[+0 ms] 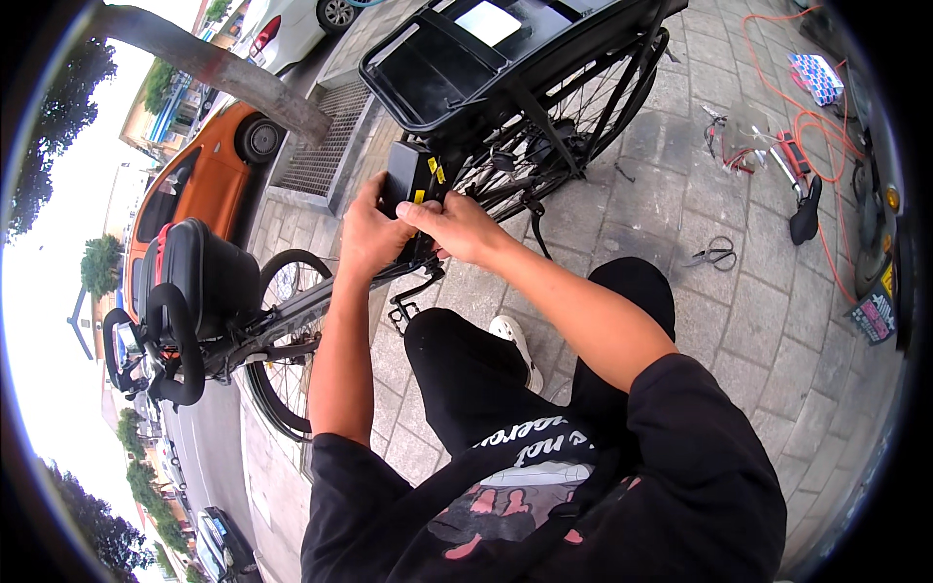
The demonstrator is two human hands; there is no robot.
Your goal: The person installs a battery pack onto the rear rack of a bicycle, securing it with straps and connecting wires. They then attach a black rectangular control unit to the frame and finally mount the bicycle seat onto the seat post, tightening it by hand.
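A black electric bicycle stands across the view, its rear rack [428, 73] at the top and its handlebar [182, 345] at the left. Below the rack's front end, at the frame, is a dark rectangular box [408, 167] with small yellow labels and dark cables beside it. My left hand [367, 233] wraps round the box's left side, fingers along its edge. Against its near end presses my right hand [465, 229], thumb touching the left hand, fingers curled by the cables. What the right fingertips pinch is hidden.
On the paving to the right lie scissors [714, 255], a black bicycle saddle [806, 212], red-handled tools [743, 158] and an orange cable [812, 119]. A black case [209, 282] sits at the bike's front. Beyond are a tree trunk [219, 73] and an orange car [199, 185].
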